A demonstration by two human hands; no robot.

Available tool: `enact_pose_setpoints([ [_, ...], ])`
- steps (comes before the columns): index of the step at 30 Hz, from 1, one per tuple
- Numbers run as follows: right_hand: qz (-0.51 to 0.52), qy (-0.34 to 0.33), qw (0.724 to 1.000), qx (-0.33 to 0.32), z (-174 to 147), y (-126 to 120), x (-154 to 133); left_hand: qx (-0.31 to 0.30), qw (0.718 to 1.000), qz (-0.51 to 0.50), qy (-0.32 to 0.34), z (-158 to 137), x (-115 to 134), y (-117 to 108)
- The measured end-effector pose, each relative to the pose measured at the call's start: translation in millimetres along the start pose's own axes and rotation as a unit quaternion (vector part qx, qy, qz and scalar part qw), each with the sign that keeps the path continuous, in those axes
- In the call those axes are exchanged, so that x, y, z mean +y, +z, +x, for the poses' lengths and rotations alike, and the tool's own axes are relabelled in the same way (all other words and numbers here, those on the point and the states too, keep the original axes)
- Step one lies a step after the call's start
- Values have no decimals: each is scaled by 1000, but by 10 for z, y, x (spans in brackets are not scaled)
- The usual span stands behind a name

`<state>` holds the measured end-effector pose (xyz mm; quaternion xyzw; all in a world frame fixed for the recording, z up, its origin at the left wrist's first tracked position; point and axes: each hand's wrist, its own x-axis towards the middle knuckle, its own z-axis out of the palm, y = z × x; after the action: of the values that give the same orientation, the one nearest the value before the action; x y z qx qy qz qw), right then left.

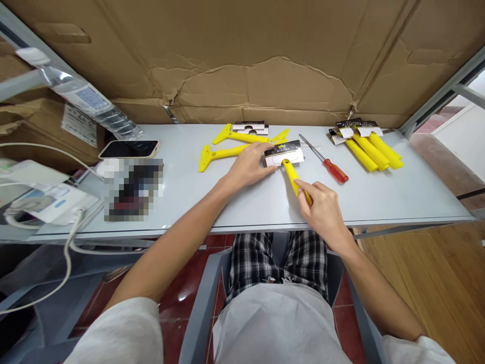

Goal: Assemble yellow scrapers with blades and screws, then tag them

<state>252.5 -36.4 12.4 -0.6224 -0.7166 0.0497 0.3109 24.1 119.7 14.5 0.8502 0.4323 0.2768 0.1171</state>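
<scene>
My right hand pinches the lower end of a yellow scraper handle, its index finger stretched along it. The handle's upper end meets a black-and-white printed card, passing at its hole. My left hand grips the left edge of that card, thumb below and fingers above. Beside and behind my left hand lie two yellow scrapers with wide heads, a near one and a far one. Right of the card rests a screwdriver with a red clear handle. The head end of the held scraper is hidden by the card.
Several carded yellow handles lie at the right. More cards sit at the back. At the left are a phone, a water bottle, a blurred dark item and a power strip with white cables. Cardboard walls the back.
</scene>
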Motion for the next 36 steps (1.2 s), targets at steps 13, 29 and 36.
enact_pose_setpoints([
  [13, -54, 4, 996, -69, -134, -22, -113, -95, 987, 34, 123, -39, 6, 14],
  [29, -129, 12, 985, -111, -199, -34, -252, -119, 985, 103, 66, -90, 220, -42],
  [36, -128, 19, 989, -75, -210, -55, -177, -115, 987, 86, 71, -96, 231, -59],
])
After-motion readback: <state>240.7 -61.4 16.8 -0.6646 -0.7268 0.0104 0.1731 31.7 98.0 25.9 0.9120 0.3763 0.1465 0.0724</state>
